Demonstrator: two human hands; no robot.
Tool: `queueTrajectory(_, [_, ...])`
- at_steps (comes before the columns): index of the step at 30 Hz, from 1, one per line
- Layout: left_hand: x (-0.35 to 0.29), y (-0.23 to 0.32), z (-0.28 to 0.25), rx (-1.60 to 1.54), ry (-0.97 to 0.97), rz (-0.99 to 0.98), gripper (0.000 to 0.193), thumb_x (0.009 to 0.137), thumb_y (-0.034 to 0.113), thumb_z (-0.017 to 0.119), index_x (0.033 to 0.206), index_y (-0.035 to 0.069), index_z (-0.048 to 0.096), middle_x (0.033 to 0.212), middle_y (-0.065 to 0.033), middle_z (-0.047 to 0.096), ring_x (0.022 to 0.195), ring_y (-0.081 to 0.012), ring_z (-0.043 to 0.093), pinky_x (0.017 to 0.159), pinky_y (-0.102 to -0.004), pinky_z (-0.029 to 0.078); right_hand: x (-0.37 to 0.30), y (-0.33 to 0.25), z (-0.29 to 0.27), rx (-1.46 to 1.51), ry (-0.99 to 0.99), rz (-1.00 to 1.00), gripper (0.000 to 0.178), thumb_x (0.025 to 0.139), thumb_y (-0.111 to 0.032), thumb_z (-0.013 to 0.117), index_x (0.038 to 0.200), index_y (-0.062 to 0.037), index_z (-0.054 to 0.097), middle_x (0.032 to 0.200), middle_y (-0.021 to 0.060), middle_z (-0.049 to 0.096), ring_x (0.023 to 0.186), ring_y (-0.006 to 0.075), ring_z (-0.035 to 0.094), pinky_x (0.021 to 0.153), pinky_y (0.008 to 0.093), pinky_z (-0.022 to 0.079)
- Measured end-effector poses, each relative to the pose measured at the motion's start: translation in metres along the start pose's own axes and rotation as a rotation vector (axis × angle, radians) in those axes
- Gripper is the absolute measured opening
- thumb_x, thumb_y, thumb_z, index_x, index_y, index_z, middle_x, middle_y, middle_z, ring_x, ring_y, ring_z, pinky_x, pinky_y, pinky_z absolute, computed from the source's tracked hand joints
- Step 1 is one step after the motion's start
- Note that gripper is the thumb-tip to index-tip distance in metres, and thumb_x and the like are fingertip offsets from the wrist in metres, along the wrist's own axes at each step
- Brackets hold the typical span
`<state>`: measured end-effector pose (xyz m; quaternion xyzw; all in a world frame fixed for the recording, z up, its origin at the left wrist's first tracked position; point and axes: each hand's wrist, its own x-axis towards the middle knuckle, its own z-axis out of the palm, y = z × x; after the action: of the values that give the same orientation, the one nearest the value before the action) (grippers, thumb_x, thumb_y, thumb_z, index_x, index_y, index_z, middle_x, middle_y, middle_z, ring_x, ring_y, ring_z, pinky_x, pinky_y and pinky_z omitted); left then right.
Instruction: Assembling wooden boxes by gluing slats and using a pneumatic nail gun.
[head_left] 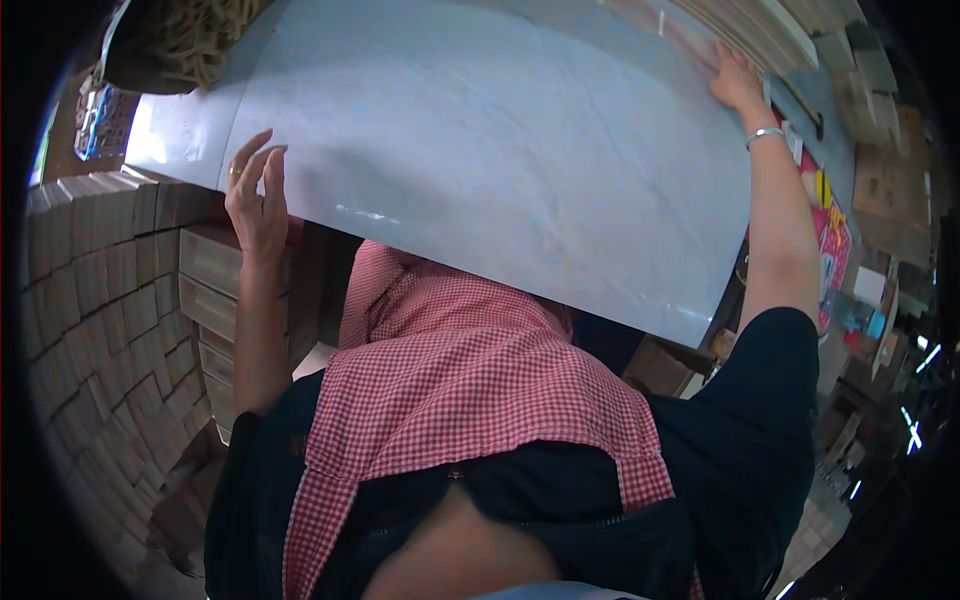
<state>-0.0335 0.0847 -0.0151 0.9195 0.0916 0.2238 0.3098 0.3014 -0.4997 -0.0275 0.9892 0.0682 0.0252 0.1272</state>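
Note:
Above the near left edge of the pale marbled table (480, 150), my left hand (258, 195) is raised with its fingers loosely curved and apart. A ring is on one finger, and nothing is held. My right arm stretches to the far right side of the table, a bangle at the wrist. There my right hand (738, 80) lies beside a stack of long pale boards or sheets (755, 30). Its fingers look extended; whether they touch the stack is hard to make out.
A dark container with tan strips (190, 45) stands at the far left. Stacked pale bundles (100, 300) and a drawer unit (210, 270) line the left side. Right of the table lie a dark-ended tool (805, 108), yellow-handled item (823, 190) and cardboard (890, 180).

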Motion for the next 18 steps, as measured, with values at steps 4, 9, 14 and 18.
queueTrajectory(4, [0.025, 0.006, 0.012, 0.084, -0.023, 0.135, 0.017, 0.094, 0.014, 0.068, 0.109, 0.006, 0.073, 0.126, -0.0096, 0.066, 0.111, -0.0249, 0.063, 0.089, -0.0315, 0.051, -0.006, -0.017, -0.027, -0.076, -0.092, -0.059, 0.043, 0.082, -0.012, 0.061, 0.125, -0.0103, 0.059, 0.132, 0.0219, 0.054, 0.12, 0.0443, 0.054, 0.101, 0.0524, 0.049])
queueTrajectory(9, [0.072, 0.0, 0.045, 0.106, 0.011, 0.324, 0.04, 0.088, 0.011, 0.074, 0.127, 0.01, 0.065, 0.133, -0.0082, 0.062, 0.116, -0.0267, 0.061, 0.096, -0.0363, 0.051, -0.052, 0.058, 0.007, 0.198, 0.13, -0.327, 0.029, 0.086, -0.012, 0.061, 0.114, -0.0039, 0.059, 0.108, 0.0193, 0.064, 0.098, 0.039, 0.062, 0.085, 0.0453, 0.052])
queueTrajectory(14, [0.135, -0.013, 0.037, 0.302, 0.135, 0.337, 0.064, 0.084, 0.005, 0.067, 0.145, 0.016, 0.05, 0.146, -0.0055, 0.052, 0.125, -0.029, 0.056, 0.102, -0.0388, 0.048, -0.137, -0.004, -0.045, 0.334, 0.203, -0.302, 0.019, 0.092, -0.008, 0.058, 0.109, -0.0026, 0.056, 0.1, 0.0162, 0.063, 0.088, 0.0374, 0.06, 0.078, 0.0457, 0.048])
queueTrajectory(18, [0.19, 0.003, 0.047, 0.358, 0.039, 0.409, 0.079, 0.083, -0.003, 0.059, 0.156, 0.014, 0.033, 0.163, -0.0132, 0.029, 0.14, -0.0378, 0.041, 0.113, -0.0428, 0.041, -0.216, -0.026, -0.079, 0.407, 0.238, -0.294, 0.024, 0.094, -0.007, 0.058, 0.117, -0.0006, 0.06, 0.107, 0.0146, 0.065, 0.093, 0.0344, 0.062, 0.081, 0.0419, 0.05])
